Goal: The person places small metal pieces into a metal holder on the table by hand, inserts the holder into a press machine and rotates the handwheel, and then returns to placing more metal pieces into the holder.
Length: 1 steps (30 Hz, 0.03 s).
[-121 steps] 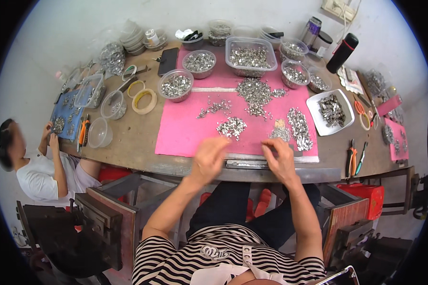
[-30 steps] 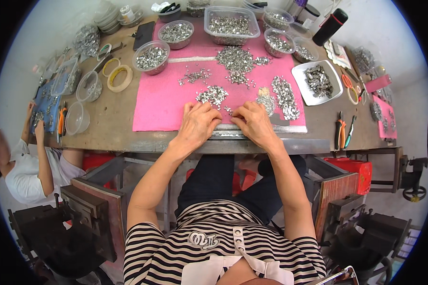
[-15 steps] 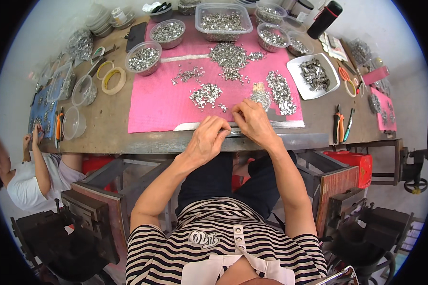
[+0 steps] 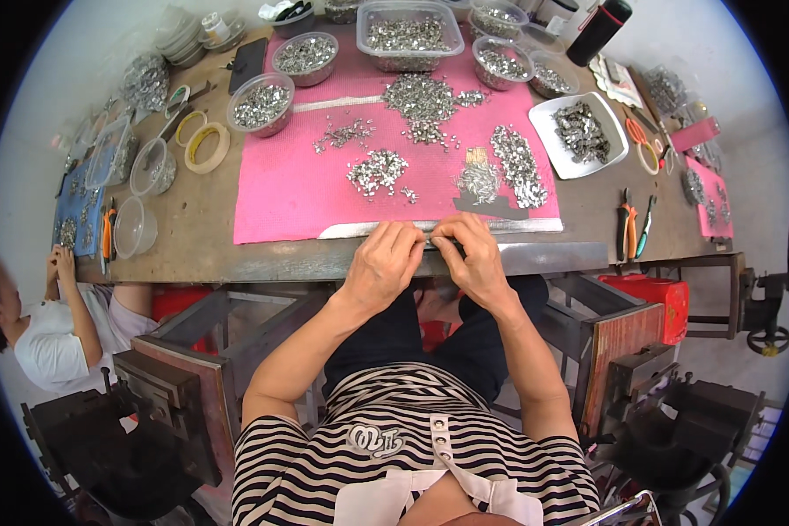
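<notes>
My left hand (image 4: 383, 266) and my right hand (image 4: 471, 263) meet over the metal strip (image 4: 552, 258) along the table's front edge. Both have thumb and fingers pinched together, tips almost touching. Whatever small piece sits between them is too small and too covered to name. Just beyond, on the pink mat (image 4: 307, 197), lies a pile of thin silvery pins (image 4: 479, 182) beside a flat dark grey piece (image 4: 493, 208). Small shiny metal links lie in heaps: a loose heap (image 4: 377, 173) to the left, a long heap (image 4: 517, 167) to the right, and a bigger heap (image 4: 419, 105) farther back.
Clear tubs of metal pieces (image 4: 410, 37) line the back. At right stand a white dish of darker pieces (image 4: 581, 133), orange-handled pliers (image 4: 627, 230) and a black flask (image 4: 599, 33). Tape rolls (image 4: 207, 147) lie left. Another person (image 4: 57, 337) works at the far left.
My right hand has drawn back from beside the pin pile toward the table edge, uncovering the pins and dark grey piece. My left hand has shifted slightly nearer to me.
</notes>
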Tool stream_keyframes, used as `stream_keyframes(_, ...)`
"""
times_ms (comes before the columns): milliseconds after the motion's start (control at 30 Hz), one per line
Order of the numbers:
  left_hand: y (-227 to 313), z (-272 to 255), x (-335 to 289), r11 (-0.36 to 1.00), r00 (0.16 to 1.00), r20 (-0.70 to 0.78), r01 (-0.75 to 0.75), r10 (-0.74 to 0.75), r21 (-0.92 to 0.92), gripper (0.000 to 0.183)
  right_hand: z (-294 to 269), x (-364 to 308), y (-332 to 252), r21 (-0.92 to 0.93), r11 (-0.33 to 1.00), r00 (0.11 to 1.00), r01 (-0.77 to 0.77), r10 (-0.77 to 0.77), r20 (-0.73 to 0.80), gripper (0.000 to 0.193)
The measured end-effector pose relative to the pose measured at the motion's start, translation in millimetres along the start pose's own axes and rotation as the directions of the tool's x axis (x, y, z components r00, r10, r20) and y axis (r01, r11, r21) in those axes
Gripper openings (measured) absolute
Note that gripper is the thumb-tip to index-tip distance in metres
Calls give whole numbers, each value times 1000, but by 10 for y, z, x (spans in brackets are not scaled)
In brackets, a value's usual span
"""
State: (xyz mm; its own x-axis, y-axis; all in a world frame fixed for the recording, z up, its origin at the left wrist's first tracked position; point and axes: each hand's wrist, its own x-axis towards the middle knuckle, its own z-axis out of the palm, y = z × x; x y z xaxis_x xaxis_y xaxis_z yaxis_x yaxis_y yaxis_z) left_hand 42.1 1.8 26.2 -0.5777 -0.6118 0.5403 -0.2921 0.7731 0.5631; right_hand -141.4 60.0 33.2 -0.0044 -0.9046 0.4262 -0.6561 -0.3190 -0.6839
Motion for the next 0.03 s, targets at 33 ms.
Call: stream_keyframes(33,-12,-1,-6,1000,1000,-9,-25,25,2,20,4,-4,-13,-28,1000,1000,0,0,2,7)
